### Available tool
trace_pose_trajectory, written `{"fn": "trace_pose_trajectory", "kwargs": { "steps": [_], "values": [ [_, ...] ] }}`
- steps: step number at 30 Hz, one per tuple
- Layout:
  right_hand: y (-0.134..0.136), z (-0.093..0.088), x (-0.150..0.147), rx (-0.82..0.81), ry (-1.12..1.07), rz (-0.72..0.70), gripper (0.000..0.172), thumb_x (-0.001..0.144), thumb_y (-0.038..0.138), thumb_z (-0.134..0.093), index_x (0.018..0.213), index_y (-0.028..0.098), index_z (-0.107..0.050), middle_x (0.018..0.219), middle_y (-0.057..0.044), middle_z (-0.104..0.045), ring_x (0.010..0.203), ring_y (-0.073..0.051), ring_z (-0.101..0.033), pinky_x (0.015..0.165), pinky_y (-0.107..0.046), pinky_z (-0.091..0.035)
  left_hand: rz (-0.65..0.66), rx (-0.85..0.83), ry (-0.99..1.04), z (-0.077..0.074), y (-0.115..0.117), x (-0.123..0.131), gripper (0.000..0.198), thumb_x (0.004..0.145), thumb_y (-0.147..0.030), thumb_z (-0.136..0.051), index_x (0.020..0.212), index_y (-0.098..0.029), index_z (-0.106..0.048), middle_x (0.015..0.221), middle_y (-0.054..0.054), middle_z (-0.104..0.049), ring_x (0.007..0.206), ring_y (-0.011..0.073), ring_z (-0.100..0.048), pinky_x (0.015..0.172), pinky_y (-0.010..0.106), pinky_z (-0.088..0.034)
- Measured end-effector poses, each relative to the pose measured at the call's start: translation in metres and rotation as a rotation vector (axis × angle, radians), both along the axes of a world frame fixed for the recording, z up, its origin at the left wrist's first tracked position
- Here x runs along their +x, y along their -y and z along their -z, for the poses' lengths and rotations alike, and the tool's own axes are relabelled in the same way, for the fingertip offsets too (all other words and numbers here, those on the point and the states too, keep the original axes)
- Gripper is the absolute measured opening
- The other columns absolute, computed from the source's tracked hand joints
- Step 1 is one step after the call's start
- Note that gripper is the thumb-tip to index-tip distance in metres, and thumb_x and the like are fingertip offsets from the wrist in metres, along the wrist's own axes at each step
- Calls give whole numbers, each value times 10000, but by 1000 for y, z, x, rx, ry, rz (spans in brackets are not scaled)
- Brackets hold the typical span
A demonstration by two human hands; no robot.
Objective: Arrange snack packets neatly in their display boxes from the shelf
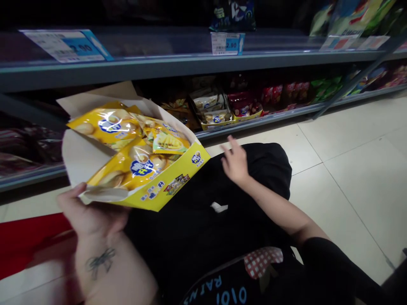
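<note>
My left hand (95,212) grips a yellow cardboard display box (178,180) by its near left corner, thumb on the rim and the other fingers underneath. Inside the tilted box lie several yellow snack packets (140,165) with a blue and white logo. White inner walls and a raised back flap show around them. My right hand (235,161) is off the box to its right, above my dark-clad knee, with the fingers apart and nothing in them. A small white scrap (219,207) rests on the black cloth of my lap.
Ahead, a lower shelf holds a box of white packets (211,108), a box of dark red packets (244,106), and red and green bags further right. Above it runs a shelf edge (178,63) with price tags (227,43). Pale floor tiles (356,165) extend to the right.
</note>
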State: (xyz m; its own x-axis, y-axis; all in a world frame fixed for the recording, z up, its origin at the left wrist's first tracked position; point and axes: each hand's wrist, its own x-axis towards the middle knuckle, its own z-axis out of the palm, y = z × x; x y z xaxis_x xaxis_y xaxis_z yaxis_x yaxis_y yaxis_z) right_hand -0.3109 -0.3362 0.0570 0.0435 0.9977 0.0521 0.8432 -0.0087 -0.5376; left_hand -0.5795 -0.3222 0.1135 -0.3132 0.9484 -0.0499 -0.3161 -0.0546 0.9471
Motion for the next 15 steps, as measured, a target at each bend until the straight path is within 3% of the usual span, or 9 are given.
{"fn": "trace_pose_trajectory", "kwargs": {
  "steps": [2,4,6,8,10,13,15],
  "values": [
    [-12,-12,39,115,53,113,463,947,176,-433,1410,182,-425,1515,-127,-376,1433,-317,-204,1137,-567,-193,4,65,-1,-1,-1,2,475,656,-352,-492,1107,-236,-584,963,-28,-709,984,240,-634,832,317,-520],
    [-21,-15,76,140,220,109,377,872,248,-614,1240,168,-590,1443,-168,-453,1347,-380,-330,1056,-578,-304,-9,76,3,0,-4,2,477,654,-352,-501,1106,-227,-587,964,-29,-716,1001,247,-638,869,331,-514],
    [-29,-12,105,-99,289,-63,257,760,290,-755,980,171,-693,1173,-156,-638,1155,-358,-514,937,-508,-417,-16,62,27,3,-8,2,475,659,-346,-510,1110,-217,-587,958,-26,-722,1002,247,-644,885,342,-513],
    [-37,-6,124,-223,289,-252,134,766,280,-753,831,184,-686,949,-88,-688,966,-268,-599,843,-389,-450,-26,57,55,8,-11,1,473,660,-336,-507,1108,-210,-592,940,-25,-729,993,246,-652,887,346,-517],
    [-47,-3,133,-179,322,-308,82,835,261,-679,803,187,-666,882,-63,-687,884,-221,-607,790,-329,-435,-49,45,70,15,-12,1,471,657,-328,-501,1101,-209,-602,920,-29,-736,995,241,-656,899,338,-515],
    [-63,-7,134,35,367,-102,120,914,245,-562,887,172,-653,957,-109,-690,924,-237,-603,792,-332,-422,-41,-83,30,28,-10,4,463,637,-329,-513,1065,-200,-633,875,-27,-747,1001,240,-657,906,311,-511],
    [-74,-16,128,110,230,27,183,937,306,-532,925,164,-647,974,-122,-695,938,-240,-614,811,-336,-435,76,-220,-38,38,-9,8,476,622,-379,-512,1035,-191,-657,860,-6,-753,998,266,-657,878,327,-525]
  ]
}}
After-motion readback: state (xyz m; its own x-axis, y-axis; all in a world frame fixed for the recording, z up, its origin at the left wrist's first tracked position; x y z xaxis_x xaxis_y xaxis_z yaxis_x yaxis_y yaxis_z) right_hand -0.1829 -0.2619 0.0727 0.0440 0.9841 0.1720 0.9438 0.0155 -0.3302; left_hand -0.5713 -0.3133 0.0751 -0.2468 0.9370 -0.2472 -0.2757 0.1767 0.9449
